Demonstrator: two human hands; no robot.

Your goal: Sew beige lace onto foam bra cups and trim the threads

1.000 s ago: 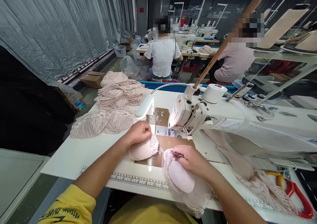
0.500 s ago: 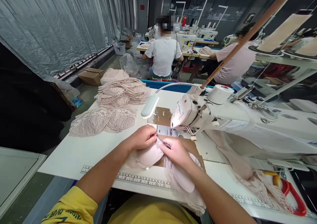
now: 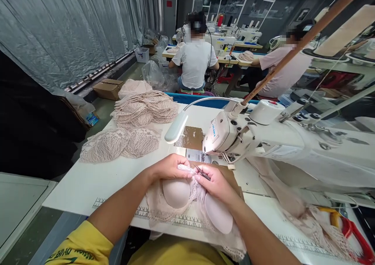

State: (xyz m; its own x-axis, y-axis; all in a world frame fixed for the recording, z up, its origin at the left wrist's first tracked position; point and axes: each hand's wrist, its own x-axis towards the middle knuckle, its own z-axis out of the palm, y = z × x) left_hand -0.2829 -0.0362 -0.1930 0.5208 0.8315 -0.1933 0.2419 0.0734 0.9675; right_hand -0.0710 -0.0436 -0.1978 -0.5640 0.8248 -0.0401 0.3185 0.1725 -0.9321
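A pale pink lace bra with two smooth moulded cups hangs between my hands, in front of the sewing machine. My left hand is closed on the lace edge at the centre top. My right hand pinches the lace close beside it and also holds small dark metal thread snips, their tip pointing up and left. Part of the snips is hidden by the fingers. The right cup and its lace droop over the table's front edge.
A stack of lace cups stands at the back left, with a lace cup pair before it. A lamp leans over the table. Red-handled scissors and lace lie right. Two people sit ahead at other machines.
The bra's centre has turned up and spread out, so the left cup and lace show more fully. My hands have come closer together, the right one shifting slightly right and down.
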